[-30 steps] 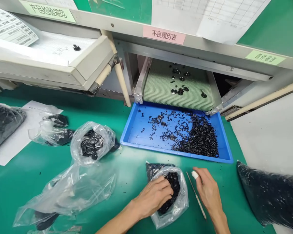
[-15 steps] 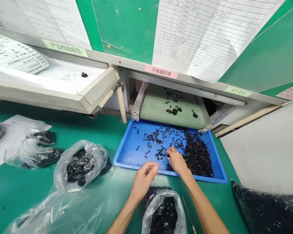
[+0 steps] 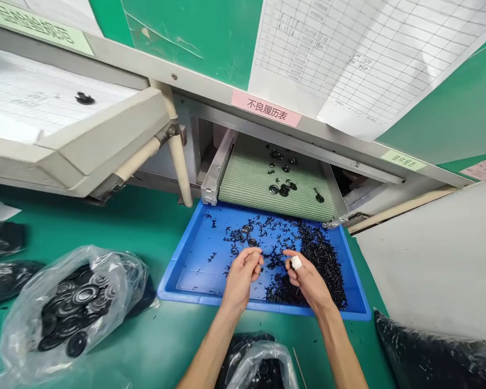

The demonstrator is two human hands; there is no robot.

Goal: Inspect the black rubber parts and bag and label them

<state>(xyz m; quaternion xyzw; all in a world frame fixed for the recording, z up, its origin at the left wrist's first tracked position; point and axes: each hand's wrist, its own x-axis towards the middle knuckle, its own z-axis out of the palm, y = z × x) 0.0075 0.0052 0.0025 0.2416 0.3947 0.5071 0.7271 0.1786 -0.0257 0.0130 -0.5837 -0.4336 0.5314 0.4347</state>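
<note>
My left hand [image 3: 243,273] hovers over the front of the blue tray [image 3: 186,296], thumb and fingertips pinched together. Whatever is in that pinch is too small to make out. To its right, my right hand [image 3: 309,278] is over the black parts, its fingers curled and a white wrap [image 3: 295,262] on the thumb. A dark bit shows by that thumb, its kind unclear. Small black plastic pieces [image 3: 322,265] are heaped on the tray's right side and scattered toward the middle. Two round black parts, one a ringed disc [image 3: 252,242], lie behind my left hand.
A green conveyor belt [image 3: 247,183] carrying round black parts ends above the tray. At left stands an open plastic bag of black discs [image 3: 85,294]. Another open bag [image 3: 263,373] is in front of me, beside a thin stick [image 3: 299,367]. A full dark bag [image 3: 437,351] lies at right.
My right hand has lifted from the parts in the tray and turned, showing the wrapped thumb. My left hand has moved forward over the tray. The view has shifted closer and to the right.
</note>
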